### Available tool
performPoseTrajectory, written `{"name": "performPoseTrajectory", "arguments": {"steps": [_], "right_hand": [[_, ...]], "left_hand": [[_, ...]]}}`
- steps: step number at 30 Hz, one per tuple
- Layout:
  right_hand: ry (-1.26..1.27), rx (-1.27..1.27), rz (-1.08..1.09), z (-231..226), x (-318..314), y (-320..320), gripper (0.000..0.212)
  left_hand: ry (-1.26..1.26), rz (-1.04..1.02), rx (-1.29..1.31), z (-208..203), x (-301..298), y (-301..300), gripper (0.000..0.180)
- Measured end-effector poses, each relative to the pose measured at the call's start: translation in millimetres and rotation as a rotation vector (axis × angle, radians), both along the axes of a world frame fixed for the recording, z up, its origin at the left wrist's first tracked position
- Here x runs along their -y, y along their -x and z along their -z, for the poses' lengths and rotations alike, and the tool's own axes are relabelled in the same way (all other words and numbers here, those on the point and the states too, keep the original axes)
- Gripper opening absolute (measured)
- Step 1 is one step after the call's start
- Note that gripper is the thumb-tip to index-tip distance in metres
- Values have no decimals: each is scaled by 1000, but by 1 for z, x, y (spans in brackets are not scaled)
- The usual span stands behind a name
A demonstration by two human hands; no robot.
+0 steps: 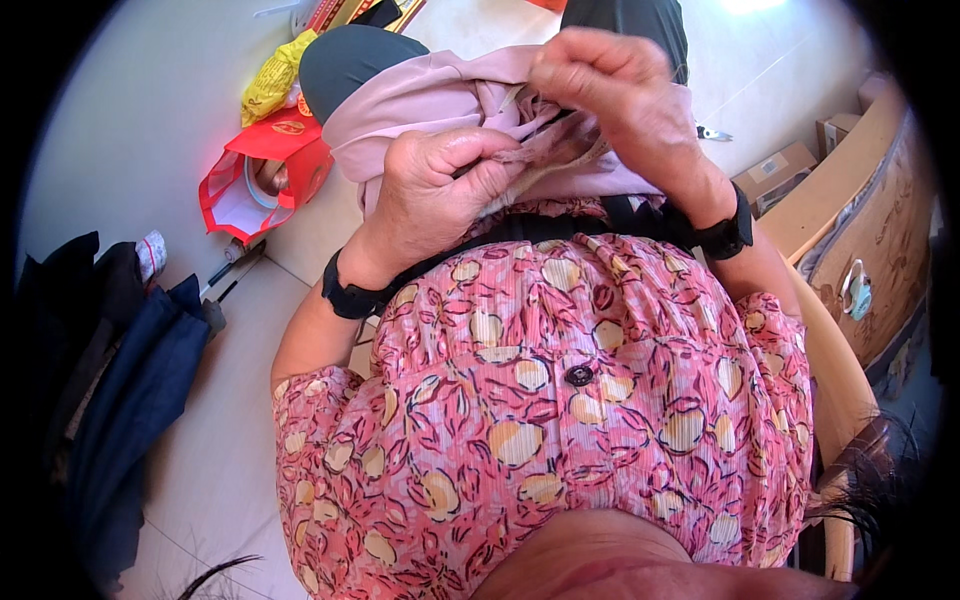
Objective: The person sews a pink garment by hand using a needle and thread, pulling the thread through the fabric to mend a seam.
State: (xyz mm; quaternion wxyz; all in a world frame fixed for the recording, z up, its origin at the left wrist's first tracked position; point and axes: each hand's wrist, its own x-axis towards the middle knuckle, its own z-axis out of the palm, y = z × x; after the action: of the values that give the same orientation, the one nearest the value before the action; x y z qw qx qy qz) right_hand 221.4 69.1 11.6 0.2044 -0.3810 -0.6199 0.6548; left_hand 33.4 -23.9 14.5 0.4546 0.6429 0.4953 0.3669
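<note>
A dusty-pink cloth garment (385,125) lies bunched across my lap, over dark trousers. My left hand (435,190) pinches a gathered edge of it between thumb and forefinger. Farther up and to the right, my right hand (625,100) is closed in a pinch above the cloth. Whatever its fingertips hold is too small to make out. Between the hands the cloth is folded, with a paler strip along it. Each wrist wears a black band.
On the floor at left stand a red paper bag (300,145) with a roll inside and a yellow plastic bag (278,80). Dark clothes (135,370) hang at far left. Scissors (713,133) lie beyond my right wrist. Cardboard boxes (775,170) and a wooden-edged seat (850,180) are at right.
</note>
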Motion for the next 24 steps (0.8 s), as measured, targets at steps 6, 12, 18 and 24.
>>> {"name": "performPoseTrajectory", "arguments": {"steps": [6, 12, 18, 24], "right_hand": [[471, -446, 645, 4, -27, -15, 14], [-348, 155, 190, 24, -29, -96, 10], [-277, 262, 453, 48, -28, -155, 17], [-313, 441, 772, 84, -33, -230, 11]], "left_hand": [[673, -195, 642, 6, 5, 19, 14], [685, -235, 845, 10, 5, 29, 17], [706, -249, 893, 9, 5, 35, 17], [706, -256, 908, 8, 6, 36, 17]]}}
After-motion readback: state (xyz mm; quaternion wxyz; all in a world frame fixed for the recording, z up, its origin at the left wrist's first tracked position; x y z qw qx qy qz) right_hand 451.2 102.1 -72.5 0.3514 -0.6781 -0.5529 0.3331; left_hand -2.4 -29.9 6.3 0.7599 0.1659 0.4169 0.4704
